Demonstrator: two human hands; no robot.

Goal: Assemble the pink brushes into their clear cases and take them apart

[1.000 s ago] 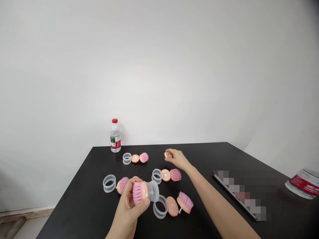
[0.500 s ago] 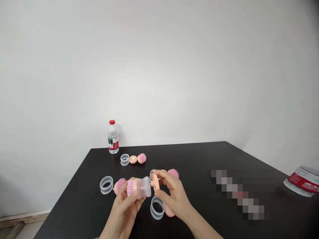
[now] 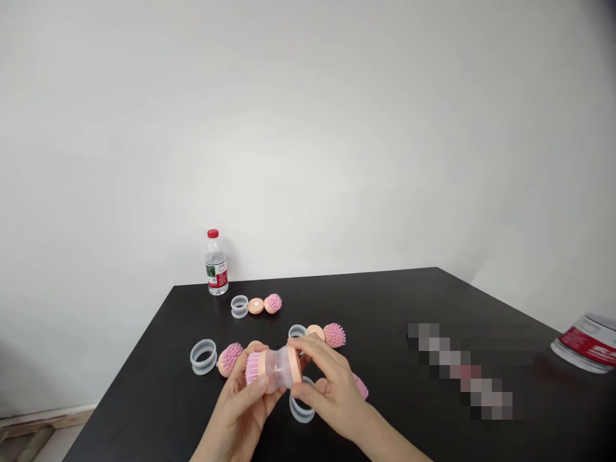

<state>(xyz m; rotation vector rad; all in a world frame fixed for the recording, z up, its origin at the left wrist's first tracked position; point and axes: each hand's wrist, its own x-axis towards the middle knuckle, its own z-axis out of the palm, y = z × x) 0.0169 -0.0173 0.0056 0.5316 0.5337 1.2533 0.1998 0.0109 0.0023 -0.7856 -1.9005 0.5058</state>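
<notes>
My left hand (image 3: 243, 407) is wrapped round a brush (image 3: 278, 370) with pink bristles at its left end and a clear, waisted middle. At the brush's right end sits a peach cap (image 3: 294, 364), touching the clear part, and the fingers of my right hand (image 3: 332, 391) pinch it. Below the cap, a clear ring (image 3: 302, 409) lies on the table, partly hidden by my right hand. Left of my left hand are a peach piece with pink bristles (image 3: 231, 358) and another clear ring (image 3: 203, 357).
On the black table (image 3: 375, 308) stands a water bottle (image 3: 217, 266) at the back left. A ring (image 3: 239, 307), a peach disc (image 3: 256, 306) and a bristle head (image 3: 273, 303) form a row. Another bristle head (image 3: 334, 335) lies beyond my right hand. A red-labelled bottle (image 3: 588, 343) is at far right.
The peach cap has moved left onto the clear part's end, closing the gap between them. My right hand moved with it, and a pink bristle head now shows beside that hand.
</notes>
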